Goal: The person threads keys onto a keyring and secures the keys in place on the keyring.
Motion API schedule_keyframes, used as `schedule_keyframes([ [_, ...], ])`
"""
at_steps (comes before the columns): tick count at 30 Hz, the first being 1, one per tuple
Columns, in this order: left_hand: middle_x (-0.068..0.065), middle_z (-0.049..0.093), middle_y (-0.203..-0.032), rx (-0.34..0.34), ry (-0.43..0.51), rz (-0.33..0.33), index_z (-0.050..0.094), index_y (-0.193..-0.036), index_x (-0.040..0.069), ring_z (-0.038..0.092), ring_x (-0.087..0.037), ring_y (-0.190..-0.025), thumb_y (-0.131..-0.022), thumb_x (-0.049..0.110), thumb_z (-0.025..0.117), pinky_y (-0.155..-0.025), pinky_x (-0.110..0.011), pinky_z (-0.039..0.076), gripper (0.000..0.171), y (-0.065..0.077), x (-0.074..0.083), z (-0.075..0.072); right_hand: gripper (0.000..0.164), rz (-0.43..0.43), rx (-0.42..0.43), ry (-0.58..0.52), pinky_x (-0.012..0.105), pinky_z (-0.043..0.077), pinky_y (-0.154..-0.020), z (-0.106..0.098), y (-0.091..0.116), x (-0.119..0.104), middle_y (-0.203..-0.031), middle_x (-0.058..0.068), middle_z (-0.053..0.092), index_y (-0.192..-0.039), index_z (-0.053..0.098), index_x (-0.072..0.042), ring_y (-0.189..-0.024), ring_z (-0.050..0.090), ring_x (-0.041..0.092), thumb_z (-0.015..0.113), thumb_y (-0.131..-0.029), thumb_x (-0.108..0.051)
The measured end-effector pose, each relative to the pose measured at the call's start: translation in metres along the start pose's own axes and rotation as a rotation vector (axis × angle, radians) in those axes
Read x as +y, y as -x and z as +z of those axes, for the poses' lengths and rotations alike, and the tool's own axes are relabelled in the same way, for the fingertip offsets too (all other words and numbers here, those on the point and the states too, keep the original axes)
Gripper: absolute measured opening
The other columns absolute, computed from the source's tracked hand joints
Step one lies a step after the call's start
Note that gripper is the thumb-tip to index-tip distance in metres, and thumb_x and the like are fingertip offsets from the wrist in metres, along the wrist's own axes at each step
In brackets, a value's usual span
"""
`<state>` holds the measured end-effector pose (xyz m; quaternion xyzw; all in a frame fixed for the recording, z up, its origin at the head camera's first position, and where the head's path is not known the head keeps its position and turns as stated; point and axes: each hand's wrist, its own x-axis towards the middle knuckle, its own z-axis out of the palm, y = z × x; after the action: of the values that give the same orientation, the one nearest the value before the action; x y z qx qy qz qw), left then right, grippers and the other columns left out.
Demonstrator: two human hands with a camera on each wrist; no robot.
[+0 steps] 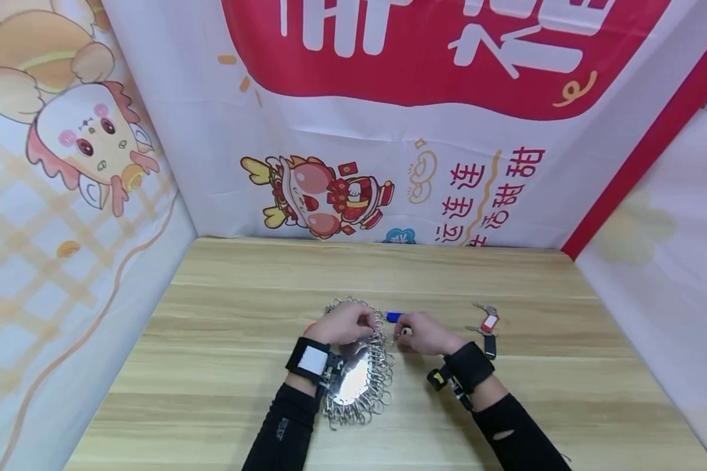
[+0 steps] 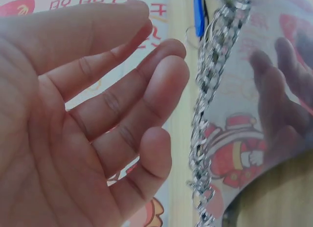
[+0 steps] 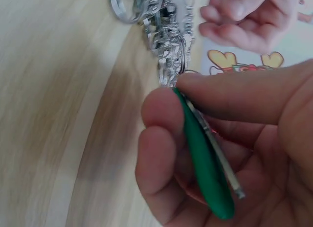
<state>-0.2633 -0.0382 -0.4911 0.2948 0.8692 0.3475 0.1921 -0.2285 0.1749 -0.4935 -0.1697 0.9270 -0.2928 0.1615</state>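
In the right wrist view, my right hand [image 3: 244,114] pinches a green key tag [image 3: 200,158] and a key [image 3: 220,158] between thumb and fingers. It is just right of a shiny, mirror-like plate [image 1: 353,379] lined along its edge with many metal rings [image 1: 380,373]. Over the far part of that plate hovers my left hand [image 1: 346,324]. Its fingers are loosely bent and hold nothing in the left wrist view, where the plate's surface reflects a hand. A blue tag [image 1: 393,317] lies at the plate's right edge, partly behind my right hand.
Right of my right hand, a key with a red tag [image 1: 490,322] and another with a black tag [image 1: 490,347] lie on the wooden table [image 1: 224,314]. Something orange [image 1: 310,325] shows beside my left hand. Printed cloth walls [image 1: 212,131] stand at the back and sides.
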Motion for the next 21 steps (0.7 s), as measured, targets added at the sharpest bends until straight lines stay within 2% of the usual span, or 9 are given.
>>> schedule_keyframes([
  [2, 0.000, 0.059, -0.079, 0.003, 0.039, -0.025, 0.064, -0.088, 0.011, 0.062, -0.020, -0.062, -0.090, 0.009, 0.062, -0.053, -0.033, 0.052, 0.004, 0.003, 0.003, 0.000, 0.006, 0.013, -0.005, 0.007, 0.032, 0.047, -0.067, -0.001, 0.002, 0.002, -0.088, 0.001, 0.062, -0.091, 0.063, -0.008, -0.070, 0.054, 0.013, 0.064, -0.086, -0.005],
  [4, 0.000, 0.059, -0.080, 0.009, 0.038, -0.038, 0.063, -0.087, 0.013, 0.061, -0.019, -0.062, -0.090, 0.009, 0.062, -0.052, -0.032, 0.052, 0.005, 0.005, 0.005, 0.001, 0.008, 0.030, -0.014, 0.011, 0.033, 0.047, -0.069, -0.002, 0.004, 0.007, -0.091, 0.002, 0.062, -0.093, 0.063, -0.008, -0.071, 0.055, 0.013, 0.065, -0.086, -0.006],
  [8, 0.004, 0.058, -0.081, 0.029, -0.035, -0.018, 0.064, -0.087, 0.015, 0.056, -0.012, -0.067, -0.089, 0.011, 0.064, -0.055, -0.026, 0.048, 0.005, 0.005, 0.008, 0.006, 0.012, 0.036, -0.025, 0.036, 0.036, 0.048, -0.075, -0.002, 0.007, 0.018, -0.093, 0.001, 0.063, -0.097, 0.066, -0.009, -0.077, 0.056, 0.013, 0.063, -0.086, -0.005],
  [12, 0.004, 0.057, -0.081, 0.043, -0.060, 0.004, 0.064, -0.086, 0.013, 0.055, -0.011, -0.068, -0.089, 0.010, 0.064, -0.057, -0.025, 0.048, 0.004, 0.008, 0.011, 0.006, 0.014, 0.013, -0.004, 0.084, 0.037, 0.048, -0.077, -0.002, 0.007, 0.022, -0.091, 0.000, 0.064, -0.097, 0.068, -0.008, -0.078, 0.055, 0.013, 0.062, -0.086, -0.001],
  [17, 0.006, 0.058, -0.076, 0.019, -0.120, 0.012, 0.062, -0.082, 0.014, 0.055, -0.009, -0.064, -0.088, 0.011, 0.064, -0.058, -0.024, 0.047, 0.007, 0.019, 0.016, 0.000, 0.009, -0.019, 0.070, 0.217, 0.034, 0.048, -0.072, 0.002, 0.002, 0.024, -0.085, -0.002, 0.064, -0.090, 0.070, -0.010, -0.074, 0.055, 0.010, 0.069, -0.083, -0.007],
  [21, 0.008, 0.057, -0.073, -0.021, -0.238, 0.005, 0.064, -0.081, 0.014, 0.055, -0.008, -0.064, -0.088, 0.012, 0.064, -0.059, -0.024, 0.046, 0.007, 0.025, 0.021, -0.009, 0.012, -0.007, 0.163, 0.266, 0.035, 0.049, -0.073, -0.006, 0.002, 0.025, -0.089, 0.001, 0.063, -0.094, 0.070, -0.008, -0.079, 0.057, 0.014, 0.069, -0.083, -0.012],
])
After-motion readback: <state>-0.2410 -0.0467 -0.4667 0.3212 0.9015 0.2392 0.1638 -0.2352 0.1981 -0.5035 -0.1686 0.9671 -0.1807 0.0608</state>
